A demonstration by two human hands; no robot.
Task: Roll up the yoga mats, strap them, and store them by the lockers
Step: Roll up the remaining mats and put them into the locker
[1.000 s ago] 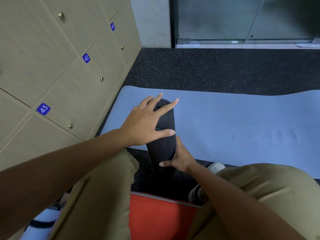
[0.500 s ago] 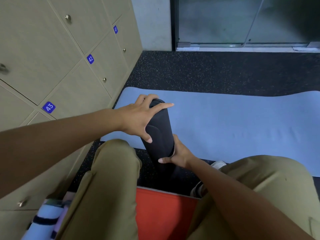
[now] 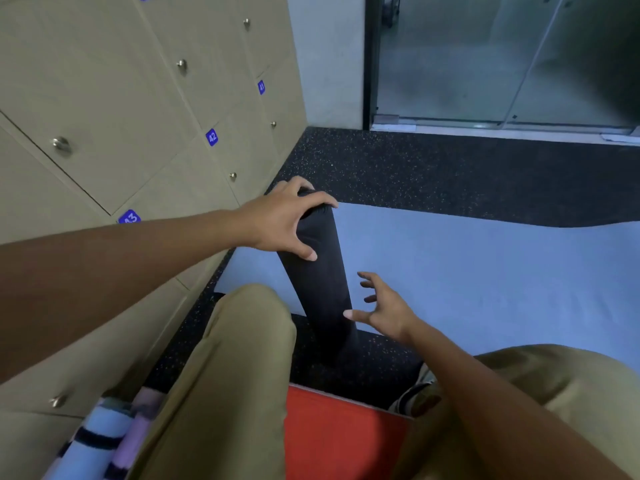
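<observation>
A: Two hands in view. Left hand [image 3: 284, 220] grips the top end of the black rolled mat [image 3: 320, 282], fingers curled over the end, thumb down the side. Right hand [image 3: 384, 311] is off the roll, fingers spread and relaxed, just right of its lower half, holding nothing.

B: Roll position?

A: Standing on end on the dark floor [image 3: 450, 174], tilted, top leaning left toward the lockers [image 3: 138, 98]. It's in front of the flat blue mat [image 3: 485, 271]. No strap visible on it from here.

B: Step?

A: Looks like rolling is done for the black one; it's being stood by the lockers, or steadied for strapping. Can't tell which.

B: Next?

A: Probably seat it against the locker face so it doesn't tip or unroll. Blue mat is not rolled yet. Red mat [image 3: 339, 441] lies near, between the knees.
</observation>
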